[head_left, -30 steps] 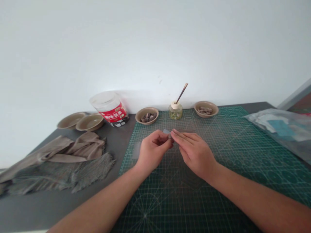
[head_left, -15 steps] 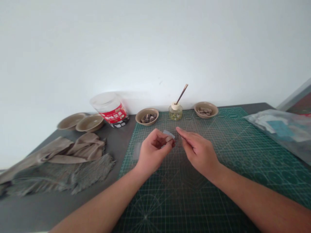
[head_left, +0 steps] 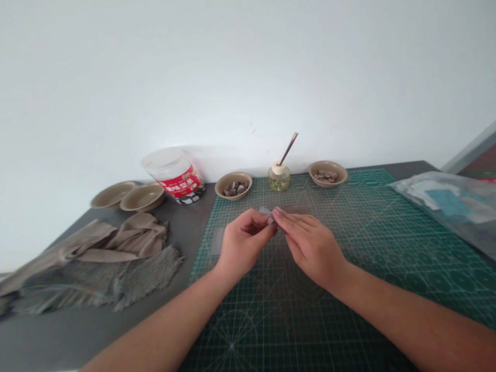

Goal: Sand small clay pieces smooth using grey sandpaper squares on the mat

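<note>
Over the green cutting mat (head_left: pixel 248 310), my left hand (head_left: pixel 246 237) pinches a small greyish piece (head_left: pixel 270 219) between thumb and fingers. A pale bluish flat bit (head_left: pixel 265 211) shows just behind those fingertips. My right hand (head_left: pixel 310 245) has its fingers pressed together, their tips touching the small piece from the right. Whatever its thumb and fingers hold is hidden. Behind the hands stands a glass jar (head_left: pixel 279 181) with a cream lid and a brush (head_left: pixel 289 149) upright in it. Brown chunks (head_left: pixel 235 188) fill one bowl, roundish pieces (head_left: pixel 325 176) another.
At the left are two bowls (head_left: pixel 113 196), a clear tub with a red label (head_left: pixel 180 183) and crumpled cloths (head_left: pixel 135 237). A clear sheet (head_left: pixel 217 242) lies on the mat's left edge. A plastic bag (head_left: pixel 457 201) is at the right.
My right hand has moved left, so its fingertips now meet the piece in my left hand. A gap was between the hands before. My left hand has barely moved.
</note>
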Tool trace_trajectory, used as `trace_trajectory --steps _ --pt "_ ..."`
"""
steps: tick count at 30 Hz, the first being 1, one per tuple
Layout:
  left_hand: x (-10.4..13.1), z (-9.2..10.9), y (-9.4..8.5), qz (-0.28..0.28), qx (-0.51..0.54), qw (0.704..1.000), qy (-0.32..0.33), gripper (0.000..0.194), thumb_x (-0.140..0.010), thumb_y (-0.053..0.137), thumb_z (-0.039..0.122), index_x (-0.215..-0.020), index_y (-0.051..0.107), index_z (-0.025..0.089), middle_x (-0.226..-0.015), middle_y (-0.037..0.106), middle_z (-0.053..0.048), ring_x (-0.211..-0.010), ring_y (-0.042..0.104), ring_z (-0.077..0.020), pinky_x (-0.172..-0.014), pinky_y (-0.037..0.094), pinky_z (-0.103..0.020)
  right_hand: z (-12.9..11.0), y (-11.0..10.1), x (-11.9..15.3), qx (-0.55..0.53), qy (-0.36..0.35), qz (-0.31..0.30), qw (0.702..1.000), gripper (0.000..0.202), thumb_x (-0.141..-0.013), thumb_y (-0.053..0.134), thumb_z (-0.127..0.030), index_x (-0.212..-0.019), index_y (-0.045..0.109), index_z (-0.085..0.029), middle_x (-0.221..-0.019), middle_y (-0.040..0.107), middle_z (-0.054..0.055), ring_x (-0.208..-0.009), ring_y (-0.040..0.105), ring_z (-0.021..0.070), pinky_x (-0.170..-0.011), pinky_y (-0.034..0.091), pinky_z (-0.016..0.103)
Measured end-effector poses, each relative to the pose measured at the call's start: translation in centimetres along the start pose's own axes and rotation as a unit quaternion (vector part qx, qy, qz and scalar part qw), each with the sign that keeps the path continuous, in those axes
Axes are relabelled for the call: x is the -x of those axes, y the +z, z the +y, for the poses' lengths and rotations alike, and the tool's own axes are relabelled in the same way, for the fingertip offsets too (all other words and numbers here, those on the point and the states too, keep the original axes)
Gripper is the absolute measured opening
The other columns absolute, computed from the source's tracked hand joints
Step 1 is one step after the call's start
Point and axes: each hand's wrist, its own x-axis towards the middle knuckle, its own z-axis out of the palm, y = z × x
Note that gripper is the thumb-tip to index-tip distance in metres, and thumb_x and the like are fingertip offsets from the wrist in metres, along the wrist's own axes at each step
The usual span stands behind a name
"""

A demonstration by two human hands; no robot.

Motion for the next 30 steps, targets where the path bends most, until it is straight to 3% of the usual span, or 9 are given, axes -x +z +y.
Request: trace_trajectory --steps 5,9,16,23,27,30 --pt "0.0 -0.1 0.0 0.001 -0.016 1.0 -0.002 0.02 -0.08 0.077 0.025 -0.069 0.062 0.017 -0.068 0.063 0.001 -0.064 0.058 -0.0121 -0.063 0.049 -0.025 0.0 -0.2 0.0 0.016 -0.009 -0.007 1.0 0.049 -0.101 0.043 -0.009 -0.148 0.048 -0.019 -0.142 0.061 0.009 -0.126 0.062 0.022 -0.103 0.052 0.043" --pt "0.1 0.1 0.1 0.005 -0.003 1.0 0.003 0.02 -0.079 0.078 0.022 -0.07 0.061 0.017 -0.07 0.065 0.0 -0.066 0.06 -0.0121 -0.064 0.05 -0.025 0.2 0.0 -0.1 0.003 -0.006 -0.004 1.0 0.047 -0.1 0.043 -0.009 -0.146 0.051 -0.017 -0.143 0.061 0.01 -0.126 0.062 0.0223 -0.103 0.052 0.043" --pt "0.2 0.6 0.2 -0.01 0.061 0.998 0.005 0.021 -0.081 0.078 0.02 -0.076 0.057 0.017 -0.08 0.07 -0.002 -0.07 0.065 -0.0136 -0.067 0.053 -0.027 1.6 0.0 -0.5 -0.031 0.099 0.001 0.995 0.04 -0.098 0.047 -0.009 -0.135 0.062 -0.016 -0.131 0.069 0.009 -0.116 0.068 0.0224 -0.1 0.055 0.041" --pt "0.1 0.3 0.4 -0.009 0.081 0.997 -0.004 0.021 -0.08 0.078 0.022 -0.078 0.058 0.018 -0.076 0.069 -0.001 -0.071 0.066 -0.0142 -0.069 0.054 -0.028 0.0 -0.6 -0.2 -0.047 0.049 0.039 0.997 0.051 -0.097 0.046 -0.007 -0.144 0.054 -0.024 -0.139 0.064 0.006 -0.125 0.063 0.0198 -0.106 0.051 0.041" --pt "-0.3 -0.1 0.1 -0.004 0.022 1.0 0.007 0.018 -0.079 0.077 0.023 -0.074 0.061 0.017 -0.07 0.064 0.001 -0.063 0.059 -0.0108 -0.061 0.048 -0.023 -0.2 -0.4 -0.1 -0.016 -0.012 0.009 1.0 0.052 -0.098 0.046 -0.008 -0.148 0.049 -0.022 -0.143 0.06 0.008 -0.133 0.056 0.021 -0.108 0.049 0.042" --pt "-0.7 -0.4 -0.3 -0.009 -0.013 1.0 -0.007 0.017 -0.08 0.076 0.024 -0.072 0.062 0.016 -0.068 0.064 0.001 -0.064 0.059 -0.0112 -0.061 0.047 -0.023 0.2 0.1 -0.2 0.002 0.0 -0.015 1.0 0.05 -0.099 0.044 -0.008 -0.146 0.052 -0.022 -0.14 0.063 0.009 -0.129 0.06 0.0221 -0.106 0.051 0.044"
